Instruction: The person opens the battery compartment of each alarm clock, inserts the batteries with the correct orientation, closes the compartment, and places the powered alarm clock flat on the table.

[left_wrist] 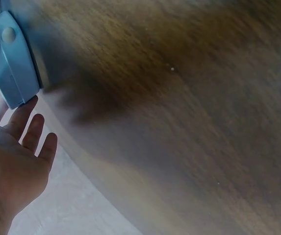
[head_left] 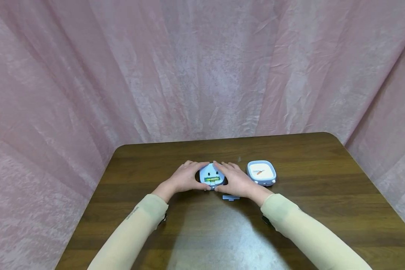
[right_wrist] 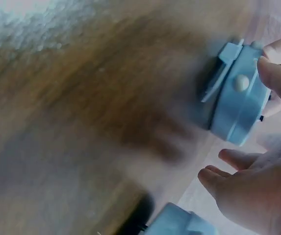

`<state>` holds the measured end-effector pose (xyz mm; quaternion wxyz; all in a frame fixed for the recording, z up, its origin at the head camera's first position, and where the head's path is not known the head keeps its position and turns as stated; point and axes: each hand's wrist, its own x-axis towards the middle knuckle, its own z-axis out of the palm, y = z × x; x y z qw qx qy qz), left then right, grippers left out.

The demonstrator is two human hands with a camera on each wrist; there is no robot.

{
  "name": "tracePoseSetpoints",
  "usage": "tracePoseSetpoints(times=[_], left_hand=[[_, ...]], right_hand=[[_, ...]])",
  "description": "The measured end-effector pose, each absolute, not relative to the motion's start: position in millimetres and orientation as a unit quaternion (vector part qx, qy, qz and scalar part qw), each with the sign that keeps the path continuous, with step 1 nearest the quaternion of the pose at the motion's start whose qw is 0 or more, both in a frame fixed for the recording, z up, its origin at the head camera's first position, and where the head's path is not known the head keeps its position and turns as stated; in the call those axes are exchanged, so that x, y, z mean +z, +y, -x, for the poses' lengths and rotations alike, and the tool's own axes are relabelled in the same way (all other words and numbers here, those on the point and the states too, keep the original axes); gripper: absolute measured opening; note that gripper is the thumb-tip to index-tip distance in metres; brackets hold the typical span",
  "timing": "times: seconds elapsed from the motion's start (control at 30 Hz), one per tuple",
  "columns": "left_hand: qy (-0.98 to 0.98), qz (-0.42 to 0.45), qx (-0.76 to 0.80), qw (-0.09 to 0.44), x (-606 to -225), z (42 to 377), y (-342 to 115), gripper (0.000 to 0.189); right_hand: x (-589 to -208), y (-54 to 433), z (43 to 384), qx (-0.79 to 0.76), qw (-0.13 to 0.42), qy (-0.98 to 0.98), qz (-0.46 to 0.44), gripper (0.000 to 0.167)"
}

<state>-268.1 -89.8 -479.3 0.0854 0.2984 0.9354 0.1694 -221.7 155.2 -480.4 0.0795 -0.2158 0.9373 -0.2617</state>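
A small light-blue clock [head_left: 212, 171] is back side up between both hands, its battery compartment uncovered and a green-yellow battery [head_left: 212, 179] inside. My left hand [head_left: 186, 177] holds its left side, thumb at the near edge and forefinger at the far edge. The right hand [head_left: 237, 180] holds the opposite side the same way. In the left wrist view, the clock's blue side [left_wrist: 13, 61] lies between thumb and finger. The right wrist view has the thumb on the clock's rim [right_wrist: 238, 105], beside a round white foot. Just nearer lies a blue battery cover [head_left: 231, 197].
A second blue clock [head_left: 261, 173] with a white face and an orange carrot-shaped mark sits face up right of the right hand. Everything rests on a brown wooden table [head_left: 148, 157]. A pink curtain [head_left: 202, 75] hangs behind its far edge.
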Motion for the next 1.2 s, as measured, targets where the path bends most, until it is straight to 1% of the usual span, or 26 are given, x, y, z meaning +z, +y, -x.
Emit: tracePoseSetpoints(times=[0.1,0.47,0.7,0.97,1.03,1.2], left_hand=[[0.936,-0.301,0.164,0.081,-479.5,267.9,-89.2,0.100],[0.939,-0.301,0.152,0.072,-481.7,267.7,-88.4,0.100],[0.937,-0.304,0.158,0.070,-481.1,267.4,-87.7,0.099],[0.936,-0.307,0.160,0.069,-479.6,267.0,-88.6,0.100],[0.936,-0.306,0.159,0.070,-479.3,266.9,-88.8,0.100],[0.937,-0.303,0.160,0.075,-478.3,267.3,-88.6,0.100]], right_hand=[[-473.9,156.8,216.3,-0.262,0.068,0.937,0.220,0.091],[-448.9,170.9,196.4,-0.221,-0.049,0.936,0.270,0.064],[-449.1,183.2,185.8,-0.197,-0.099,0.923,0.317,0.045],[-460.4,194.1,177.2,-0.143,-0.174,0.891,0.395,0.026],[-463.0,195.6,175.6,-0.133,-0.180,0.887,0.405,0.023],[-468.8,196.0,172.3,-0.128,-0.168,0.884,0.418,0.014]])
